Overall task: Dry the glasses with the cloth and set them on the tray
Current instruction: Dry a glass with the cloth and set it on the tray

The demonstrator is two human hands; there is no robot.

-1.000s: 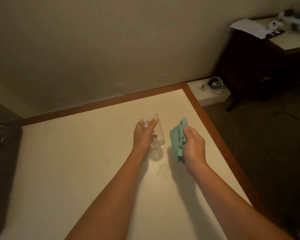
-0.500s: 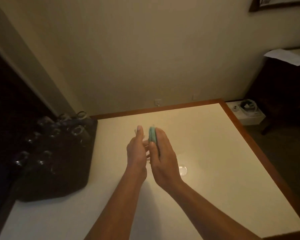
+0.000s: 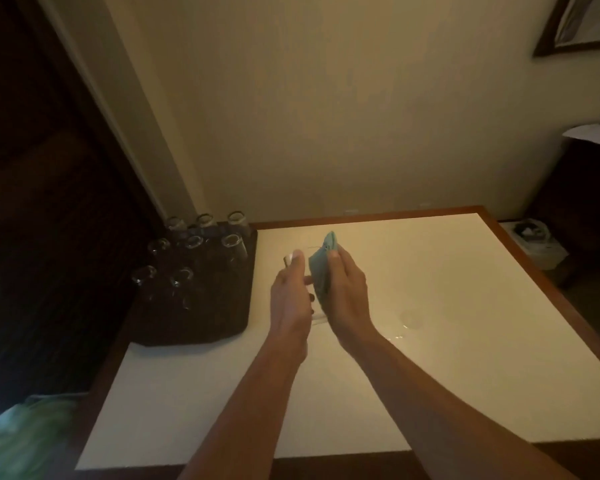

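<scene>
Both forearms reach forward over the white table top (image 3: 430, 358), the hands raised above it and close together, backs toward the camera. The left hand (image 3: 290, 299) curls around a clear drinking glass (image 3: 309, 271), thumb up along its near side; the glass is held between the two hands, above the table, just right of the tray. It is largely see-through and mostly hidden by the hands; only part of the rim and the base edge can be made out. The right hand (image 3: 347, 292) grips a teal cloth (image 3: 321, 265) and presses it against the glass, a fold standing up past the fingertips.

The dark tray (image 3: 201, 323) sits at the table's left edge, carrying several upright glasses (image 3: 194, 251); its outline merges into shadow. A faint wet ring (image 3: 411, 318) marks the table right of the hands. No legible writing or label appears. A framed picture (image 3: 582, 26) is cut off at the upper right corner.
</scene>
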